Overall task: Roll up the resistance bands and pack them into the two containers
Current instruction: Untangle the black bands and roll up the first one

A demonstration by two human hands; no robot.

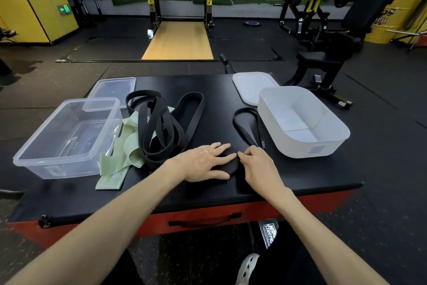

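Head: left hand [203, 162] flat on far-pointing black band [260, 129]; right hand [258, 164] pinches it.

**Bench [219, 90], free room:** a bare strip runs down the centre from the far edge. The near-right corner in front of the white container [300, 148] is bare, and so is a narrow margin in front of the clear container [34, 164]. Both containers are open from above.

**Obstacles, left:** the clear container, with the clear lid [113, 90] just behind it. A tangle of black bands [161, 127] over a green band [129, 146] lies against its right wall.

**Obstacles, right:** the white container, with the white lid [251, 86] tucked behind it. A single black band [245, 123] is looped along its left wall.

**Obstacles, near centre:** the left hand [203, 162] lies flat, and the right hand [258, 164] has its fingers pinching the single black band.
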